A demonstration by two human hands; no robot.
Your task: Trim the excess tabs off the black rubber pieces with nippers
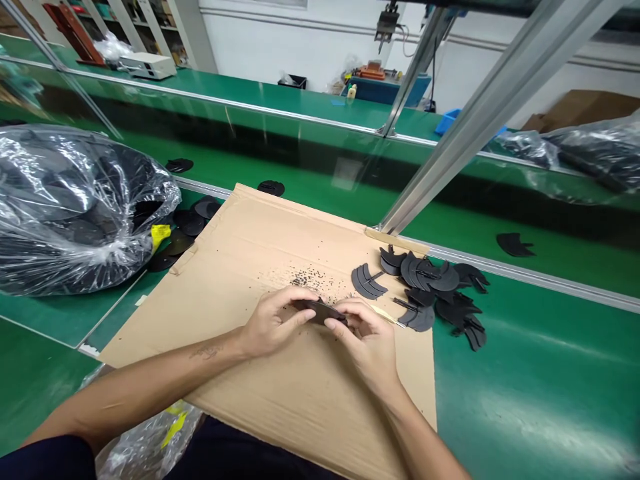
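Observation:
Between both hands is a thin black plastic part (320,311), held just above a sheet of cardboard (225,373). My left hand (280,320) grips its left end between thumb and fingers. At the other end, my right hand (367,333) pinches it the same way. Fingers cover much of its outline. Small black crumbs (307,277) lie scattered beyond the hands. To the right of my right hand sits a pile of black fan-shaped parts (430,277), with one ribbed part (369,281) a little apart. A pale, slim tool (385,315) rests on the cardboard beside my right hand.
A large clear plastic bag (75,213) of black parts stands at the left, with loose black discs (187,223) next to it. A slanted metal post (465,113) rises behind the pile. Single black parts lie on the green surface (530,360) beyond the rail.

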